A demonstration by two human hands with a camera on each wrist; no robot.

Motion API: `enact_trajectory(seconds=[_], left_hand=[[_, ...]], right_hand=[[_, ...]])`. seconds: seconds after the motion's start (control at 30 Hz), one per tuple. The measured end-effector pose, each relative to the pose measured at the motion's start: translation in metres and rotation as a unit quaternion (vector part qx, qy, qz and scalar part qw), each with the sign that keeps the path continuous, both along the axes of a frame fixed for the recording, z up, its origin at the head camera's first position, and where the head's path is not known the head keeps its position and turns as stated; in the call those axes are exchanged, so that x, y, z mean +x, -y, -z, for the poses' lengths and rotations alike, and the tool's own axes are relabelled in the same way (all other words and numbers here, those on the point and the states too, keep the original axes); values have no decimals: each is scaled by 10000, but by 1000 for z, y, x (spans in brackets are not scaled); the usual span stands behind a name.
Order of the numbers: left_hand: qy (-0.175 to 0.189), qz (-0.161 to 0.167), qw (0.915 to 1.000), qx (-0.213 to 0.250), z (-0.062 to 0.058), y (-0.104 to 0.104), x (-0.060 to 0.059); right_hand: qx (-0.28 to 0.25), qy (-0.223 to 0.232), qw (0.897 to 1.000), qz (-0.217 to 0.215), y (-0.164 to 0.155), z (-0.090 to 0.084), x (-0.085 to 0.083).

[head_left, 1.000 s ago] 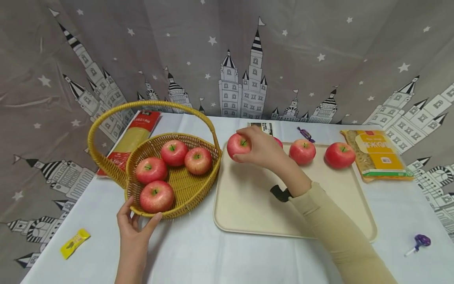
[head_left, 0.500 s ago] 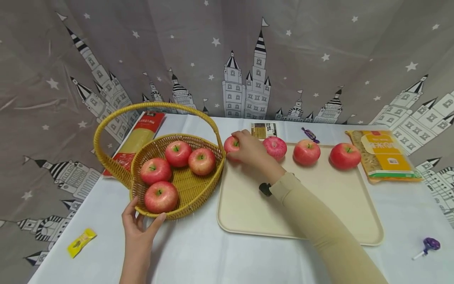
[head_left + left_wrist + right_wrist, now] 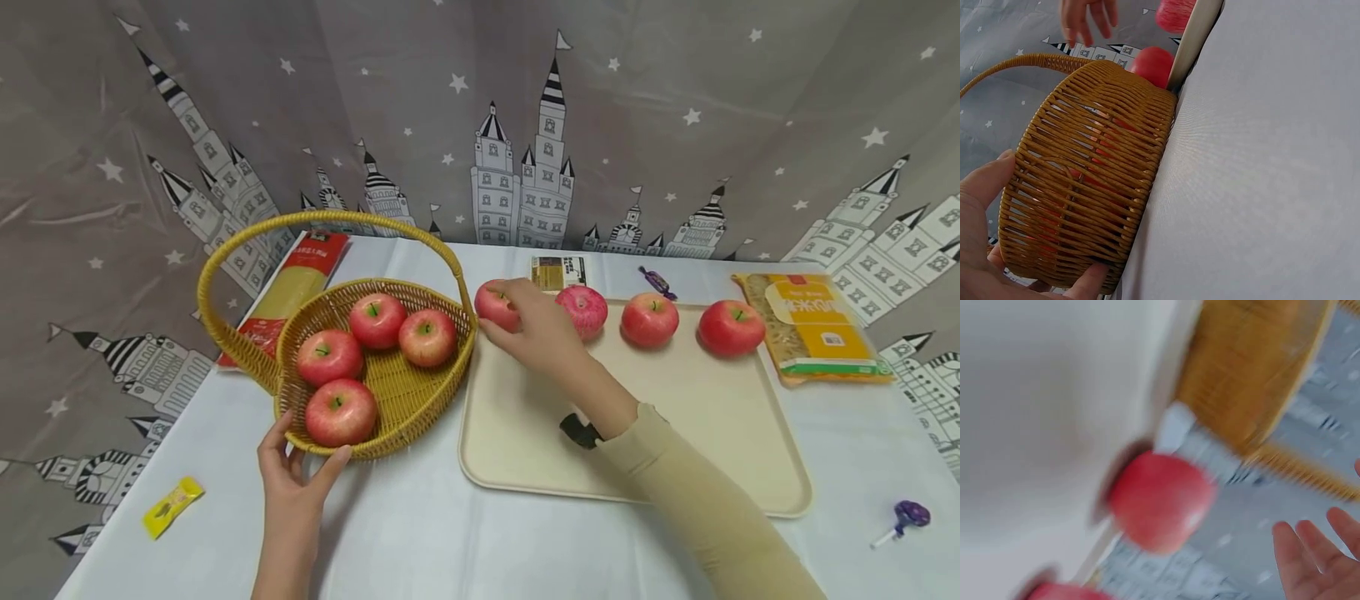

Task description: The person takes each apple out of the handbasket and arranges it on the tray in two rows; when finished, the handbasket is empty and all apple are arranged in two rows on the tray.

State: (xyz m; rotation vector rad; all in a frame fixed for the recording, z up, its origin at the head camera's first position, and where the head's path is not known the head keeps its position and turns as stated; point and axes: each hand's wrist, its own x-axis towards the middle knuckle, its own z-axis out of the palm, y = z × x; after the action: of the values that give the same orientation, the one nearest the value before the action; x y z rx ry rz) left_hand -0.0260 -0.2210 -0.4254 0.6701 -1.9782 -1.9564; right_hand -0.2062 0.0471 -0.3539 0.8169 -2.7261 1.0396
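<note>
Woven wicker basket (image 3: 390,379), round red apples.
Your left hand (image 3: 296,471) grips its rim; your right hand (image 3: 536,329), fingers spread, has released the leftmost apple (image 3: 495,304) beside it.

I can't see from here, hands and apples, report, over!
Left hand holds basket rim. Right hand open, off the leftmost tray apple. Four apples in basket, four on tray. Nothing blocking.

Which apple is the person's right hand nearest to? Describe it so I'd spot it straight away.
Find the cream tray right of the wicker basket. Four red apples line its far edge; the one meant is the leftmost apple, at the far-left corner beside the basket rim. Unlike its neighbours, it has the right hand right beside it, fingers spread.
</note>
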Motion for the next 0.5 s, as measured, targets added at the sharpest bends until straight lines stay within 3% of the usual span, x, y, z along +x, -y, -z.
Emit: enact_trajectory(seconds=[0.1,0.27,0.4,0.5], left_hand=[[-16,-3,10000,5,0,0,1],[-52,-42,10000,29,0,0,2],[-45,-45,10000,20,0,-1,2],[-53,-27,10000,19,0,-1,1]], right_hand=[[144,-169,9988,-430,11,-8,18],[816,-358,9934,-720,39,-12,30],[1469,-242,9854,-825,64,-8,28],[2078,-158,9760,-625,82,0,19]])
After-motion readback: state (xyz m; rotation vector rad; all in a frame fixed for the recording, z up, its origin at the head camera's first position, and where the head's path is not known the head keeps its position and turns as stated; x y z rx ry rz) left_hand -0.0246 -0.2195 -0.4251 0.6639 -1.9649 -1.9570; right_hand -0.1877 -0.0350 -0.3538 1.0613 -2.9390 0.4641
